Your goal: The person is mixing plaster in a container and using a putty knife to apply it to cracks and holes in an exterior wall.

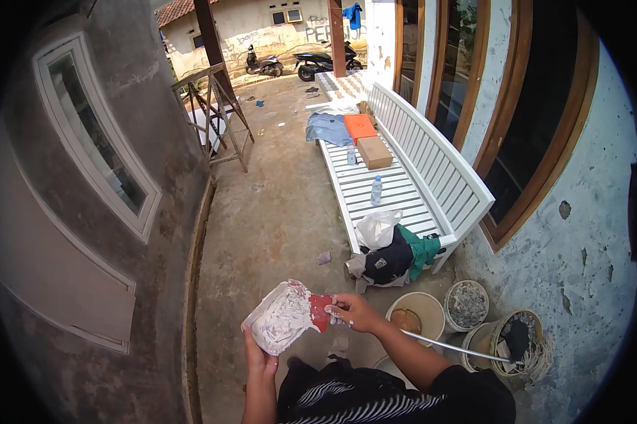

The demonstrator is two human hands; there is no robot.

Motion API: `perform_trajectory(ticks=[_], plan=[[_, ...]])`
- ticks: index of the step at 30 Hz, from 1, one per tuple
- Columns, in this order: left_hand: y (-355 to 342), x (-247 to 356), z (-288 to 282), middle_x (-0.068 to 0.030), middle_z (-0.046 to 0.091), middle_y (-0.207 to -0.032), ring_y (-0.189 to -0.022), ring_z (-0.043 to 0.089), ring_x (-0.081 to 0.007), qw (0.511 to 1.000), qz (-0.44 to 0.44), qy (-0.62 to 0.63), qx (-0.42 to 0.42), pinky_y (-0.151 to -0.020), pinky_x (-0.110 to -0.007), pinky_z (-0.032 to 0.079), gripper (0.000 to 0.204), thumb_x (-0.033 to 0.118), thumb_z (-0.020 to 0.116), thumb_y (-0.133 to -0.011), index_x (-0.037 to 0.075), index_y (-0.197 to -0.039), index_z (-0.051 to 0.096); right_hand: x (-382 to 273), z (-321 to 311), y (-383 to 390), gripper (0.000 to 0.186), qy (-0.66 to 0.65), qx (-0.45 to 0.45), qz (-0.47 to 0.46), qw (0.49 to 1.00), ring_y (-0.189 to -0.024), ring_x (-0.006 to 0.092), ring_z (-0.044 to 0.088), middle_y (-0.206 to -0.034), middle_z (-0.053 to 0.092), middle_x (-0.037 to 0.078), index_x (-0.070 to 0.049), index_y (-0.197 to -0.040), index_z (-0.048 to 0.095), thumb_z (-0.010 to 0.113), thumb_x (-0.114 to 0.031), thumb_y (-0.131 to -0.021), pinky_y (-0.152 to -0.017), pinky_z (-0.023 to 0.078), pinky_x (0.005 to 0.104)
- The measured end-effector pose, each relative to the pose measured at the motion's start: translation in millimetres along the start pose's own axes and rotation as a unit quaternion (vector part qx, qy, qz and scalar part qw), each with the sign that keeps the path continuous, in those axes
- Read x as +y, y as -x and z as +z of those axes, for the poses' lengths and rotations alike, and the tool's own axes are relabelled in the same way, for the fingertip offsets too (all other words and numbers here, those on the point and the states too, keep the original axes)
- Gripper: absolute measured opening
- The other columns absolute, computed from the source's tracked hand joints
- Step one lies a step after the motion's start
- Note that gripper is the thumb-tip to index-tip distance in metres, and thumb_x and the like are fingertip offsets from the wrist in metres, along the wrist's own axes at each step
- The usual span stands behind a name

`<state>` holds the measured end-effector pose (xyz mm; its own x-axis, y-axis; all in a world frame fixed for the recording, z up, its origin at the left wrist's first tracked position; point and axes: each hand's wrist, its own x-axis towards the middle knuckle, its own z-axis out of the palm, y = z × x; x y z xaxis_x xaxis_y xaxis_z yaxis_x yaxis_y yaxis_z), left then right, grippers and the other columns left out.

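My left hand point(259, 358) grips a shallow white tray point(265, 307) by its near left edge, the thumb up along its side. Thick white putty point(283, 324) lies smeared across the tray. A red flat putty spreader point(320, 308) is pinched in my right hand point(354, 312). Its left edge meets the putty at the tray's right side. White smears mark the right hand's fingers. The fingers under the tray are mostly hidden.
Several buckets point(431, 305) stand at the lower right, one with a long pole point(456, 348) leaning across it. A white slatted bench point(396, 185) bears clothes, bottles and boxes. A trestle point(223, 116) stands by the grey wall point(131, 85) at left.
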<state>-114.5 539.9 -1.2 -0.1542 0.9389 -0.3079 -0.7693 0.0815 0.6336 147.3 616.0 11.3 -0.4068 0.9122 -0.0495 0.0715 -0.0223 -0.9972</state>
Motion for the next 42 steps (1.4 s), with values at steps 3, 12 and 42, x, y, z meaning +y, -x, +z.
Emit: perform_trajectory(ticks=[3,12,42], plan=[[-70.4,16.3,-5.4,-0.0146,0.049,-0.145,-0.13,0.052,-0.0298,1.0,-0.008,-0.011,-0.003,-0.109,-0.045,0.043,0.07,0.057,0.032,-0.102,0.002,-0.146,0.038,0.3,0.8,-65.7,0.024,-0.016,-0.008,-0.003,1.0,-0.062,0.0044,0.048,-0.068,0.056,-0.002,-0.002,-0.084,0.056,0.064,-0.02,-0.098,-0.056,0.039,0.0265],[-316.7,47.3,33.4,-0.013,0.048,-0.146,-0.132,0.05,-0.03,0.991,-0.104,-0.066,-0.059,-0.109,-0.046,0.043,0.075,0.062,0.034,-0.1,0.005,-0.148,0.037,8.9,-49.4,-232.5,0.025,-0.05,0.148,0.052,0.986,-0.058,0.0045,0.047,-0.063,0.052,-0.005,-0.004,-0.08,0.056,0.064,-0.02,-0.098,-0.053,0.038,0.026],[-776.2,-237.9,213.0,-0.0138,0.053,-0.142,-0.128,0.054,-0.0283,0.786,-0.498,-0.324,-0.171,-0.108,-0.043,0.044,0.079,0.066,0.027,-0.099,0.005,-0.146,0.039,201.7,-293.2,-405.6,0.02,-0.215,0.424,0.207,0.855,-0.061,0.0083,0.054,-0.072,0.062,0.002,-0.004,-0.087,0.055,0.065,-0.019,-0.096,-0.055,0.043,0.0264]])
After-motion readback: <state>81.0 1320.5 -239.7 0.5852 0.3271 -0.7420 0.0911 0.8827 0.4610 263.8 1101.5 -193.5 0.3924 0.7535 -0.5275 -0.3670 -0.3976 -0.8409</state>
